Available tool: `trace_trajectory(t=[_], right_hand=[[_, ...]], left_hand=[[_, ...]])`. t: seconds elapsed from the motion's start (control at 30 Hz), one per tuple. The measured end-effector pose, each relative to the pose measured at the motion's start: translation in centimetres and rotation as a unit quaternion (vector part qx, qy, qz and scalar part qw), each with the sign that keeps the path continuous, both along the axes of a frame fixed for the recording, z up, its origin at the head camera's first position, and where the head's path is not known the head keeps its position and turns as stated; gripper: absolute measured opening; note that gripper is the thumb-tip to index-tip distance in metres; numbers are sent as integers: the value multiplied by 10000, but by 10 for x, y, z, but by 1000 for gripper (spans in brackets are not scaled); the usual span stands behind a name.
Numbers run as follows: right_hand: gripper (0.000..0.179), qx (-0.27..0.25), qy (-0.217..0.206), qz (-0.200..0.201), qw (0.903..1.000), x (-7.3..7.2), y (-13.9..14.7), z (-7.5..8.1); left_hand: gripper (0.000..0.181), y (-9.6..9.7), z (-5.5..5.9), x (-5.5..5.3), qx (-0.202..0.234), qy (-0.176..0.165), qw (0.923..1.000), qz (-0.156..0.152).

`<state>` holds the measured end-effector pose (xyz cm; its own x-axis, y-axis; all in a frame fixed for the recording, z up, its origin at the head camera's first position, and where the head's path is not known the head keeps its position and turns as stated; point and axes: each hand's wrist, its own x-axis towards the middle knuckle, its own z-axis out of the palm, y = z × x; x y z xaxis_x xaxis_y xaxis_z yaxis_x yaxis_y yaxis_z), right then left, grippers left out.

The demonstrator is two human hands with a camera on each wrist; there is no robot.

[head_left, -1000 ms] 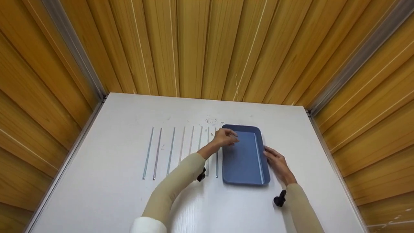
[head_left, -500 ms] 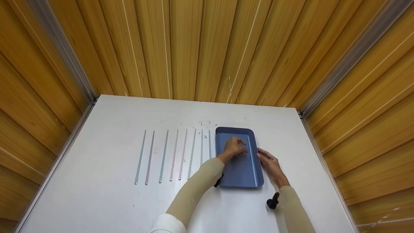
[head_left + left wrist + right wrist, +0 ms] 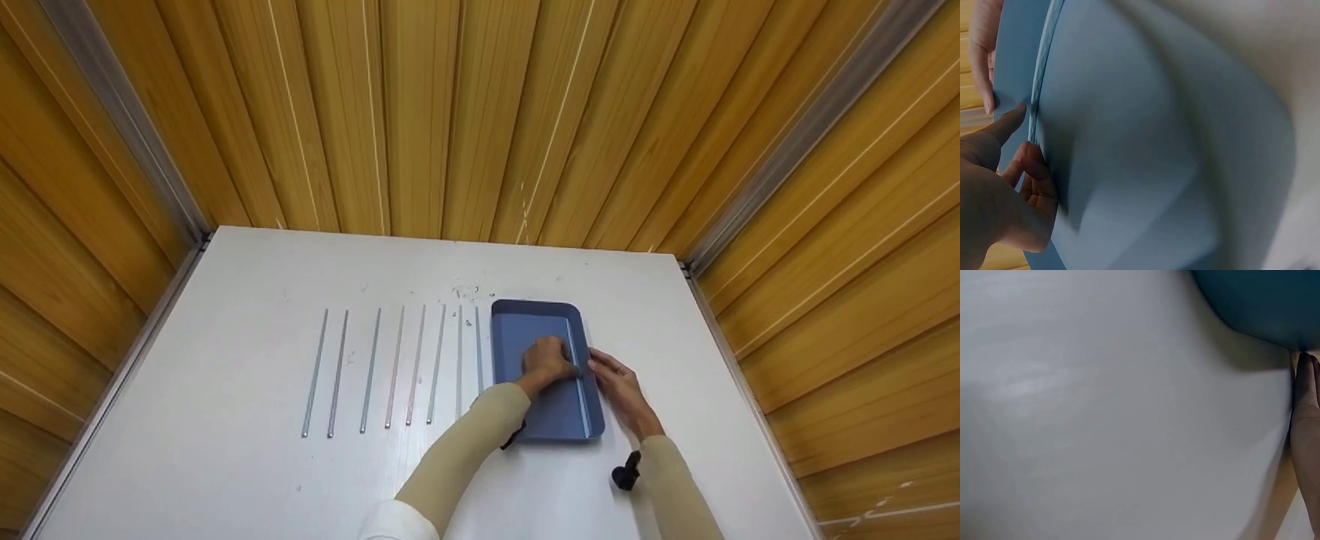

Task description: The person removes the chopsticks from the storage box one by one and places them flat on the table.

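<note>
Inside a blue rectangular tray (image 3: 534, 436), a thin, shiny, pale straw-like stick (image 3: 583, 405) lies lengthwise along the right wall. My left hand (image 3: 547, 361) reaches down into the tray at the middle of this stick. In the left wrist view, thumb and fingertips (image 3: 1037, 169) are right at the stick (image 3: 1044, 53), with a gap showing between them. My right hand (image 3: 622, 390) touches the tray's outer right side with fairly straight fingers. The right wrist view shows its fingertips (image 3: 1304, 374) at the tray's edge (image 3: 1235, 326).
Several similar thin sticks (image 3: 371, 371) in pale blue and pink lie side by side on the white table (image 3: 255, 337), left of the tray. Small dark specks (image 3: 466, 291) mark the tabletop behind them. Wood-patterned panels (image 3: 420, 120) enclose the table at the back and sides.
My left hand has moved right and down, from above the tray's left edge to the stick inside. The right hand stays at the tray's side. The whole head view has shifted slightly.
</note>
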<state>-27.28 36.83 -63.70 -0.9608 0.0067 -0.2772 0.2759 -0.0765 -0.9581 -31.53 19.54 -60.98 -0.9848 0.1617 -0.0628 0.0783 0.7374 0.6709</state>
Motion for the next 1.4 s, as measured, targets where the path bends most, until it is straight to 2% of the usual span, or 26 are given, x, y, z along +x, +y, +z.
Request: trace_trajectory(t=[0.1,0.2,0.4,0.6,0.9,1.03,1.17,1.4], right_hand=[[56,14,-29,-55,10000,1,1,1],[56,25,4,-69,10000,1,1,1],[56,-6,-15,4,10000,-1,0,-1],[56,-151,15,-18,9999,-2,-1,1],[55,-340,102,-11,9994,1,-1,-1],[55,-373,62,-9,9993,0,-2,-1],[55,-292,113,-56,9995,-1,-2,-3],[57,-113,39,-110,9999,-2,-1,-3]], left_hand=[[35,3,2,4,-274,153,9994,-108],[36,2,4,5,-327,135,9993,-147],[33,-7,7,3,-51,-276,9996,-97],[31,-19,10,-1,180,-452,9988,-81],[30,-28,8,0,282,-641,9975,-92],[35,-29,11,4,44,-393,9990,-203],[29,-29,10,6,-135,-108,9998,-111],[16,-30,8,5,168,-211,9994,225]])
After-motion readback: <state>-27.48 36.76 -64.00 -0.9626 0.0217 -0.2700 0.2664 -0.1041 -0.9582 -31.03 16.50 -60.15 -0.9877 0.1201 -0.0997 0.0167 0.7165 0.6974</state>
